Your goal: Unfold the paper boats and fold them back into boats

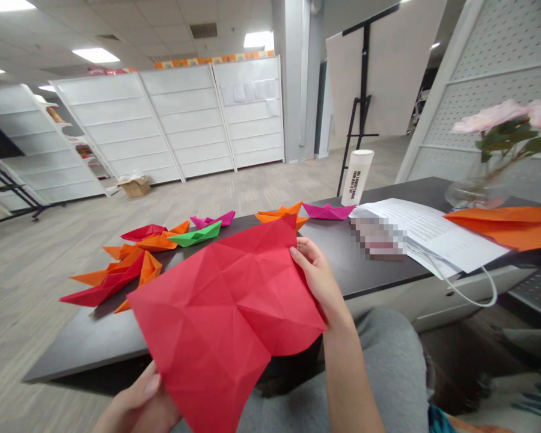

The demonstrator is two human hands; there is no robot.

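Note:
I hold a large red paper sheet [225,307], creased with many fold lines, spread open above my lap in front of the dark table [342,252]. My left hand [139,403] pinches its lower left edge, thumb on top. My right hand [315,276] grips its right edge, fingers curled over the paper. Behind the sheet lie several folded paper boats: orange and red ones [121,270] at the left, a green one [196,234], a pink one [327,210] and an orange one [282,214].
On the table's right stand a white cylinder [357,177], printed white papers [433,231], a white cord [473,294], orange sheets [509,225] and a glass vase with pink flowers [500,150]. A black easel [363,90] and white shelving panels [171,120] stand beyond.

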